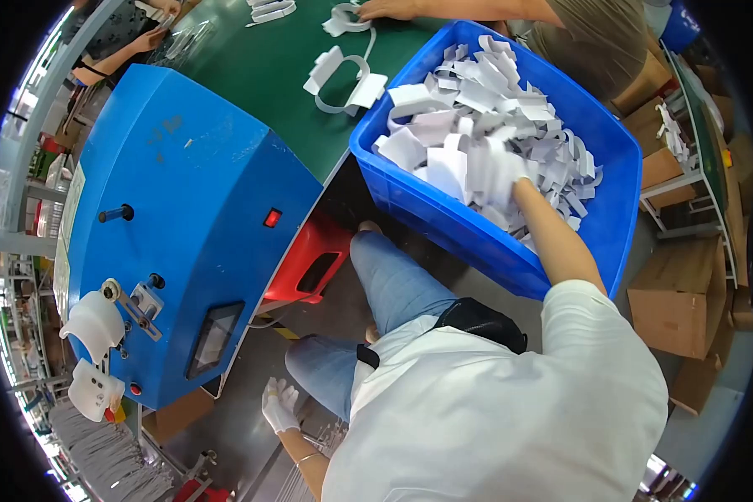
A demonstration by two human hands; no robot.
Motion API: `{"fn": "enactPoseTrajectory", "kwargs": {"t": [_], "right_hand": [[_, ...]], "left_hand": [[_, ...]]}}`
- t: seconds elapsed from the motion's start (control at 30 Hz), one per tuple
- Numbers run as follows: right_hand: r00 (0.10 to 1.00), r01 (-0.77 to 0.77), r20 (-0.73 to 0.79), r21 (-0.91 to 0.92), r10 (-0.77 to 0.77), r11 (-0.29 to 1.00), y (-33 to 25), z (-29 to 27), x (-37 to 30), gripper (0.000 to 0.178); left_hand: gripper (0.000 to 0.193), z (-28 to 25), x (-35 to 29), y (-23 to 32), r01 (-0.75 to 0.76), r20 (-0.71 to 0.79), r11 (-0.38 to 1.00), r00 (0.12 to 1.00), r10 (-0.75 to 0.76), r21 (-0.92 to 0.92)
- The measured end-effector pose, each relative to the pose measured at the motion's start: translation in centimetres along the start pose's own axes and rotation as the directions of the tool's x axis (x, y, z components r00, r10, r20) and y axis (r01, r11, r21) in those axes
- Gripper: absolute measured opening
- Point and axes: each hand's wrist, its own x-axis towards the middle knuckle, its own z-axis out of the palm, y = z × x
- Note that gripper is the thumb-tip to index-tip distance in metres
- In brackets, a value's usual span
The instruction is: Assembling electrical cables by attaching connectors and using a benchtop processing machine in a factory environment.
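My right arm reaches into a large blue plastic bin (477,205) heaped with white curved plastic strips with flat tabs (477,92). My right hand (500,171), apparently in a white glove, is smeared by motion among the pieces. Whether it grips one does not show. Low on the left hangs my left hand (280,406) in a white glove, fingers apart and nothing in it. Nearest to that hand stands a blue machine (184,184) with a small screen (215,339) and a lit red switch (272,217). White curved forms (94,326) are mounted on its left side.
A loose white band (343,84) lies on the green tabletop (251,63). Across it, a co-worker's hand (389,8) touches another white band (343,20); another person's hands (151,38) show at upper left. A red stool (305,259) stands below the table, cardboard boxes (673,293) at right.
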Motion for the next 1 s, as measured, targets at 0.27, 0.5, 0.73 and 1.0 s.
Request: {"fn": "enactPoseTrajectory", "kwargs": {"t": [0.27, 0.5, 0.73, 1.0], "right_hand": [[0.837, -0.026, -0.546, 0.027, 0.037, 0.999, -7.7, -15.1, -9.5, 0.039], [0.489, 0.590, -0.567, -0.345, -0.663, 0.730, -28.7, -12.5, -5.8, 0.058], [0.504, 0.653, -0.583, -0.226, -0.638, 0.722, -35.8, -13.8, -0.8, 0.017], [0.377, 0.915, -0.355, 0.004, -0.855, 0.402, -39.3, -27.6, -17.1, 0.016]], "left_hand": [[0.038, -1.1, -0.1, -3.4, 0.090, -0.006, 0.993, 0.996, -0.091, -0.079], [0.028, 6.6, -0.1, 3.4, -0.217, 0.072, 0.961, 0.976, 0.207, 0.173], [0.018, 13.9, -7.4, 14.4, -0.872, 0.480, 0.342, 0.481, 0.733, 0.351], [0.031, 16.5, -18.9, 27.0, -0.994, 0.437, -0.065, -0.018, 0.899, 0.093]]}}
